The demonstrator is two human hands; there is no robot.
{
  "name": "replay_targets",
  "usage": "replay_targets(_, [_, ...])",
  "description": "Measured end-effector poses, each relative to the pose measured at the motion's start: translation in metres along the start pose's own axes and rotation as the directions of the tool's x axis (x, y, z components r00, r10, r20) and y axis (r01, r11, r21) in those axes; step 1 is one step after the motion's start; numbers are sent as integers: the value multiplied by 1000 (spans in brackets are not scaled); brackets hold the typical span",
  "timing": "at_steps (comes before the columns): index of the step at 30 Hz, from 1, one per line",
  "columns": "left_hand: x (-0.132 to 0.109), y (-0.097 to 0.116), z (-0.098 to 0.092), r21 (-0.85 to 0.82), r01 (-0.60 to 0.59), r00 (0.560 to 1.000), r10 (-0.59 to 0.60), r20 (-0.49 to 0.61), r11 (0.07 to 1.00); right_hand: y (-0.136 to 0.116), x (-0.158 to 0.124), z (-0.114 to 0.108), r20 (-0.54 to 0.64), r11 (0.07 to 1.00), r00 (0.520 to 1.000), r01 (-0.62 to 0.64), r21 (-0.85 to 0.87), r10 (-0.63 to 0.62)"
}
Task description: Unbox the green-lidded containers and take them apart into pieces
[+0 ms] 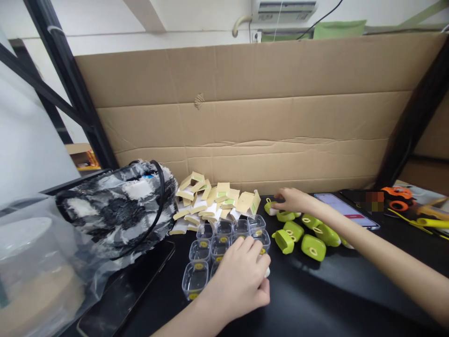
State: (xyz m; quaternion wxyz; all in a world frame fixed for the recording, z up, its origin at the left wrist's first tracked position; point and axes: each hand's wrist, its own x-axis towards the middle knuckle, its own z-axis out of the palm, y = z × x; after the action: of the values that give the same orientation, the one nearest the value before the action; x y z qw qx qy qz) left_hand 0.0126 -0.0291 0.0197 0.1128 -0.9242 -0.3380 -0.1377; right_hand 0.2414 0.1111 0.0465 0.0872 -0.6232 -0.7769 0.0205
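- L hand (242, 276) rests knuckles-up on the black desk (315, 299), fingers curled loosely over the near-right corner of a cluster of clear plastic cups (210, 248); a small white piece peeks out at its fingertips, but can't tell if it's truly gripped.
- Cups stand packed together in rows, most w/ a yellow sticker inside.
- R hand (293, 200) reaches out across the desk, fingers mostly extended and low — fingertips touching a green-and-white cap (271, 207) at the far-left end of a loose group of green caps (308, 234); not closed around it.
- Green caps lie scattered between the two hands, just right of the cups.
- Pile of tan cardboard inserts (213, 201) heaped behind the cups, against the cardboard wall (245, 117).
- Black-and-white fuzzy bag (115, 206) left of the pile, partly on a clear plastic bag (42, 271).
- Phone (347, 210) w/ lit screen lies just beyond the R forearm; orange toy car (398, 197) far right.
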Motion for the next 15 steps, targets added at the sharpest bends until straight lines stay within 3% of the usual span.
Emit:
replay_targets(6, [-3,0,-7,-69,14,998,-10,58,998,-22,17,11,28,998,999,-32,56,31])
replay_targets(8, [-4,1,-9,-164,39,998,-30,54,986,-22,15,11,-2,991,1000,-27,134,28])
replay_targets(10, [-5,5,-8,-363,59,998,-61,5,930,-19,9,7,-53,970,999,3,245,10])
replay_targets(12, [-5,12,-2,-674,71,991,-130,-37,735,-17,-5,2,-97,926,995,62,372,-28])
replay_targets(13, [-4,15,2,-824,73,985,-170,-29,562,-16,-15,0,-108,901,993,93,425,-52])
replay_targets(15, [-1,22,14,-991,80,979,-196,58,107,-16,-40,-3,-118,822,985,172,543,-128])
